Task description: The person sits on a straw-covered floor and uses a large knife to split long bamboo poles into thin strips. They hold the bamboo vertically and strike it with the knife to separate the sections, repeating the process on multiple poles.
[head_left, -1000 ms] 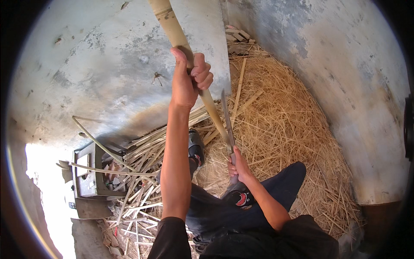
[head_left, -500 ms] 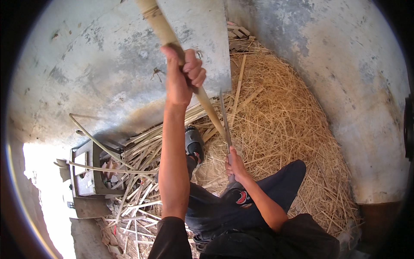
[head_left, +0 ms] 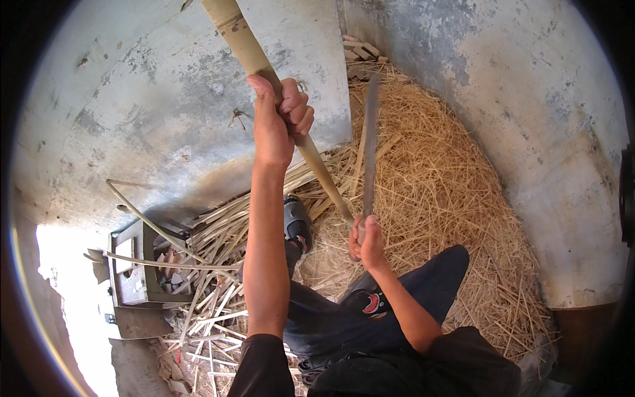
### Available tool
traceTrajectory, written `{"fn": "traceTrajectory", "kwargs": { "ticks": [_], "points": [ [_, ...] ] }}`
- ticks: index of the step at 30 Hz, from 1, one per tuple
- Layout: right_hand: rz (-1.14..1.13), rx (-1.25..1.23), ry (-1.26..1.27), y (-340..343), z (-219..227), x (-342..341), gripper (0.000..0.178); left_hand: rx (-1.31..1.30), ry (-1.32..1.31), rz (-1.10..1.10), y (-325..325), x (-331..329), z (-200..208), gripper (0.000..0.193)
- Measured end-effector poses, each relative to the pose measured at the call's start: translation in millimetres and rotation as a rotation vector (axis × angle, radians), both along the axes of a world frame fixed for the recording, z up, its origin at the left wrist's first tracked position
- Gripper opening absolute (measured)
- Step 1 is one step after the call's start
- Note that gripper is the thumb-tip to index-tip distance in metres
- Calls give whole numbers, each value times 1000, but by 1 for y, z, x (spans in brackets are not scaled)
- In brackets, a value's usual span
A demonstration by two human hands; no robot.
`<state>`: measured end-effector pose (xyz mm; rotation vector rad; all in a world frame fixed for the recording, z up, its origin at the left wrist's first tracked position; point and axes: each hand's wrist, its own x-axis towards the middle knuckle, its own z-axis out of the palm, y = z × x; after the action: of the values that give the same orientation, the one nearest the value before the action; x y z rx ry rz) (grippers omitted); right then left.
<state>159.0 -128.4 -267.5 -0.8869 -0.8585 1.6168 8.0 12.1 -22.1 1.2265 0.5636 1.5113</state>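
My left hand is wrapped round a pale bamboo pole, which slants from the top of the view down to near my right hand. The pole's lower end reaches to just above my knees. In my right hand is a long, narrow knife, its blade pointing up and away from me. The blade stands to the right of the pole, apart from it along most of its length. Whether the pole's lower end touches the knife near the handle I cannot tell.
Bamboo shavings lie heaped to the right, against a stained wall. Split bamboo strips cover the floor at left. There stands a box-like case with a bent bamboo strip beside it. My shoe rests among the strips.
My right hand has swung the knife up and to the right, off the bamboo pole it lay along. My left hand and the pole have barely moved.
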Motion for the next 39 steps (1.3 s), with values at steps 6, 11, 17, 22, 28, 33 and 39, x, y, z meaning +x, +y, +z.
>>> {"fn": "traceTrajectory", "kwargs": {
  "ticks": [6,11,17,22,28,33,39],
  "points": [
    [172,-523,-98,-2,-57,-1,64,-36,-37,25,-1,-15,-4,68],
    [126,-290,-56,7,12,4,52,8,-8,39,-4,-10,-4,68],
    [-88,31,-56,7,61,6,29,12,22,60,0,-13,-4,68],
    [99,-482,-234,-15,-101,-2,25,4,16,85,-2,-13,-5,68],
    [172,-764,20,-47,-161,33,21,2,12,33,-6,-12,-4,69],
    [174,-637,156,-38,-95,39,25,1,29,131,-1,-9,-3,68],
    [113,-101,228,-3,34,40,28,33,27,237,5,-4,-3,68]
  ]
}}
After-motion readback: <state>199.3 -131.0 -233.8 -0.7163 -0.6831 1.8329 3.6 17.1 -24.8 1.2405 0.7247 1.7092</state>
